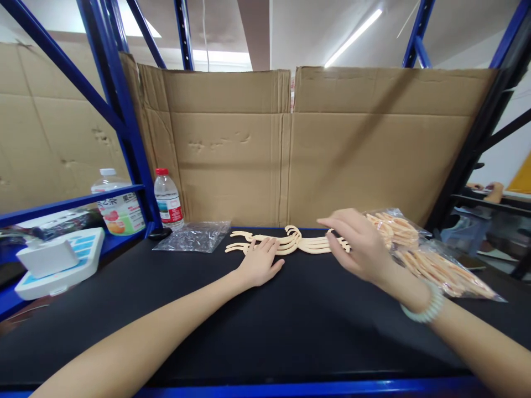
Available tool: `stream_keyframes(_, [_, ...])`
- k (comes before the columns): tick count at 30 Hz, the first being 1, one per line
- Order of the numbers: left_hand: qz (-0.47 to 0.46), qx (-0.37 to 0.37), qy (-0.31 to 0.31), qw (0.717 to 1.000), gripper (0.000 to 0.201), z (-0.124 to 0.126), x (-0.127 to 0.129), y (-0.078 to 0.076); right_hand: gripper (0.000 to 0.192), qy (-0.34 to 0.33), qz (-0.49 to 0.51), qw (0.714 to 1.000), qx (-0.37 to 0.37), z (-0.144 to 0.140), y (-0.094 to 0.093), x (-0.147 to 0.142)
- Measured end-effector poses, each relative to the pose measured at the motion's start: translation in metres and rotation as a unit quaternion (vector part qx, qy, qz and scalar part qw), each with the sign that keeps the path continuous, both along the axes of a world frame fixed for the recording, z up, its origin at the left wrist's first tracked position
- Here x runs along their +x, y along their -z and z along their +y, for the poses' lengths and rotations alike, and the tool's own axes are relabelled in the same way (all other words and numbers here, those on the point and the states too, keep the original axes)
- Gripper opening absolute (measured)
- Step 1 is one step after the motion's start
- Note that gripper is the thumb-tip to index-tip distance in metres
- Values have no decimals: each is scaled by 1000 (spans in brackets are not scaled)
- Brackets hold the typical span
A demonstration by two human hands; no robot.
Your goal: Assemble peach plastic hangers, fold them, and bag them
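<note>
At far left, a white and blue plastic device [58, 260] sits on the blue shelf, with a large clear bottle with a pink fruit label [117, 207] behind it and a smaller clear water bottle with a red cap [168, 200] just beside the blue steel upright [124, 121]. An empty clear plastic bag [194, 236] lies flat on the black work surface [265, 326], near the corrugated cardboard backing [290, 143].

The left hand [261, 262] rests palm down, fingers spread flat, pressing the left ends of a row of cream-coloured plastic clothes hangers [286, 243] laid flat near the rear of the surface, hooks meeting at the middle. The right hand [357, 243] hovers over the right ends of the same hangers, fingers loosely extended and part open; it grips nothing that can be confirmed (contact with the hangers is hidden by the palm). A pale bead bracelet [425, 309] is on that wrist.

Judgement: steadying works best with the left palm kept flat so the stack stays aligned while the right hand squares the ends.

The hangers look thin, smooth, curved and uniform. At right lie clear bags packed with similar hangers [431, 260], just beside the right hand.
</note>
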State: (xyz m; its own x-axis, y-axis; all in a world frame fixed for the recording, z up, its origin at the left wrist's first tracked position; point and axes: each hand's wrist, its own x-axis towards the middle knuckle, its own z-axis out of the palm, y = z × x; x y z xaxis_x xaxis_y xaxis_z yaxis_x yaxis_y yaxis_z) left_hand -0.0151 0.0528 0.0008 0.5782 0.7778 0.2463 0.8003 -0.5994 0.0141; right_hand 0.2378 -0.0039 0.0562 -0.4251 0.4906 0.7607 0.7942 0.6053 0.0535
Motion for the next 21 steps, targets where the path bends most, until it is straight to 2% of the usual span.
stream_keyframes(2, [4, -47, -7, 999, 66, 0, 1, 0, 52, 35, -61, 992, -108, 24, 19, 9])
stream_keyframes(4, [7, -77, -16, 997, 71, 1, 1, -1, 70, 68, -125, 963, -231, 49, 42, 19])
stream_keyframes(6, [7, -94, -18, 995, 74, 3, 1, -3, 74, 89, -146, 939, -298, 68, 63, 29])
stream_keyframes(8, [3, -102, -13, 995, 75, 6, 1, -4, 76, 105, -136, 927, -333, 78, 76, 35])
stream_keyframes(13, [9, -100, -14, 995, 74, 13, 3, -5, 73, 118, -138, 923, -339, 82, 78, 38])
stream_keyframes(16, [12, -49, -2, 999, 69, 10, 5, -4, 71, 129, -138, 926, -326, 78, 74, 37])
stream_keyframes(19, [0, 46, 51, 998, 55, -5, 10, -3, 69, 148, -133, 944, -264, 67, 73, 36])
stream_keyframes(21, [-2, 73, 108, 991, 46, -21, 12, -2, 65, 150, -141, 955, -212, 56, 73, 33])
